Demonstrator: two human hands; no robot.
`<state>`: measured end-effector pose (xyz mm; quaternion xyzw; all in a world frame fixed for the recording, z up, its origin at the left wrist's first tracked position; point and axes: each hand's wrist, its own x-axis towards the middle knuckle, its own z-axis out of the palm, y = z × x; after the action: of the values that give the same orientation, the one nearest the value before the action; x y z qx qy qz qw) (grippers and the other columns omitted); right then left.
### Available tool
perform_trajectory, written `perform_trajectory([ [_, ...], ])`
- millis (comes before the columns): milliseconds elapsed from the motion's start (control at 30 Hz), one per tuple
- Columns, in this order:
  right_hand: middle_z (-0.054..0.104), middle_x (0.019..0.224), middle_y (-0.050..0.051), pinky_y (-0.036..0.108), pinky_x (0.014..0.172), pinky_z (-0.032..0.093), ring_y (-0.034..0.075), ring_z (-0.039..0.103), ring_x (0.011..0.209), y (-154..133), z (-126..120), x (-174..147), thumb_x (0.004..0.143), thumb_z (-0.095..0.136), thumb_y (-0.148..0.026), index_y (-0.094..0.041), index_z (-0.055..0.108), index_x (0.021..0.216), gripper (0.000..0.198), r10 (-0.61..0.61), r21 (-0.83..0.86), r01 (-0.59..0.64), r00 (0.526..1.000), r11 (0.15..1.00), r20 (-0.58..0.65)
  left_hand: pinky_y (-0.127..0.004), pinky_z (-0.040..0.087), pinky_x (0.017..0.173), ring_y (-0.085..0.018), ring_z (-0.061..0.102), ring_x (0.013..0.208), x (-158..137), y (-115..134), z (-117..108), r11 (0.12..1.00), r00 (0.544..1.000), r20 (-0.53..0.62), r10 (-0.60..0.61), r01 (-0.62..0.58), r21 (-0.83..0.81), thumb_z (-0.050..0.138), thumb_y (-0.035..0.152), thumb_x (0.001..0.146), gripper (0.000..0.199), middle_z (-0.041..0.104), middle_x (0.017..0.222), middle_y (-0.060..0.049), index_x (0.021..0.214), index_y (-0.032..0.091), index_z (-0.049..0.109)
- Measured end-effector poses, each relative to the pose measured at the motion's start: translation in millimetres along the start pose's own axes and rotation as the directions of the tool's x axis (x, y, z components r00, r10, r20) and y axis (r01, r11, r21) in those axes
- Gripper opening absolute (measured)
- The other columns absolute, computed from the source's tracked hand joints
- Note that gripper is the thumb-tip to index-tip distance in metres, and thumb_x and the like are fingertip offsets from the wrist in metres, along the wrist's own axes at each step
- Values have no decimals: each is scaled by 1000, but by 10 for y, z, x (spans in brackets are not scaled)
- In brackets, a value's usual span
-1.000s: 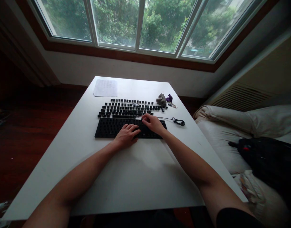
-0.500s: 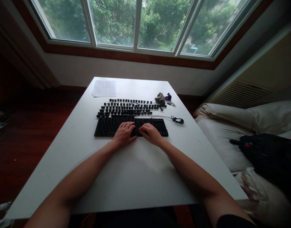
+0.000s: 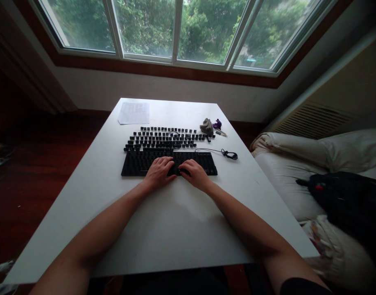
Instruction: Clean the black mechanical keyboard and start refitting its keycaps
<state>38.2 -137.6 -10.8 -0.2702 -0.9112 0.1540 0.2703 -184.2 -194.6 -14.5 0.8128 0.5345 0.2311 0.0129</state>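
A black keyboard lies flat on the white table. On its middle rests my left hand, palm down, fingers stretched forward and thumb out to the right. Just beside it, my right hand is curled over the keyboard, thumb and fingertips close together. Whatever those fingertips may hold is too dark and small to make out. Behind the keyboard, loose black keycaps stand in several rows. The keyboard's cable ends in a tied bundle at the right.
A grey cloth, a purple crumpled item and small thin tools lie at the table's back right. Paper sheets lie at the back left. A sofa with a black bag stands right of the table.
The right fingers have shifted slightly, with a dark gap now showing between thumb and fingers. My left hand stays in place on the keyboard.
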Motion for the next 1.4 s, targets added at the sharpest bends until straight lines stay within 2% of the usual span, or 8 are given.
perform_trajectory([
  [267,70,102,6,42,92,49,24,60,99,-4,42,-19,92,67,-21,-24,70,106,15,28,67,-27,999,997,-23,-51,38,110,-33,47,132,-6,-8,0,1000,1000,-3,3,-3,4,70,43,85,48,55,141,-13,126,22,59],
  [433,68,104,7,41,93,49,24,57,101,-30,51,-15,91,69,-23,-24,71,106,15,67,37,-65,996,997,-57,-51,37,111,-33,47,132,-9,-4,1,1000,1000,-2,2,-2,6,70,43,85,47,55,142,-13,126,21,59],
  [700,68,100,8,41,92,47,25,56,99,-61,15,-11,91,69,-24,-23,72,105,14,96,-44,-97,995,994,-27,-50,38,111,-32,48,132,-6,1,1,1000,1000,0,1,-1,17,70,43,85,48,55,142,-13,126,21,59],
  [767,69,99,7,40,90,47,24,57,97,-61,15,-8,91,69,-23,-22,72,104,14,115,-5,-115,993,993,-32,-50,38,111,-32,48,132,-6,-3,3,1000,1000,0,1,-1,20,70,43,85,48,55,142,-13,126,21,58],
  [900,71,90,4,34,80,48,20,61,86,-23,2,-1,90,70,-24,-22,72,104,15,229,154,-219,972,963,-51,-51,38,111,-33,47,132,-7,-12,14,1000,1000,5,4,-4,21,70,44,85,50,55,142,-13,127,20,58],
  [1033,72,90,3,31,78,48,19,63,85,17,-27,11,89,71,-25,-22,74,103,15,289,233,-279,957,932,-8,-51,37,112,-33,47,133,-8,-13,20,1000,1000,7,5,-5,22,69,44,86,50,54,143,-14,127,20,58],
  [1200,72,97,5,35,88,47,20,62,94,43,-18,31,88,72,-23,-23,76,98,11,216,186,-219,976,958,37,-51,37,111,-33,47,133,-10,-5,17,1000,1000,9,2,-2,23,70,44,85,49,54,143,-13,126,20,58],
  [1400,70,93,4,34,85,47,20,61,91,38,34,64,86,74,-22,-23,76,95,9,242,87,-247,968,965,67,-51,37,111,-33,47,133,-15,2,11,1000,1000,10,-2,1,28,70,43,85,49,54,143,-13,127,20,58],
])
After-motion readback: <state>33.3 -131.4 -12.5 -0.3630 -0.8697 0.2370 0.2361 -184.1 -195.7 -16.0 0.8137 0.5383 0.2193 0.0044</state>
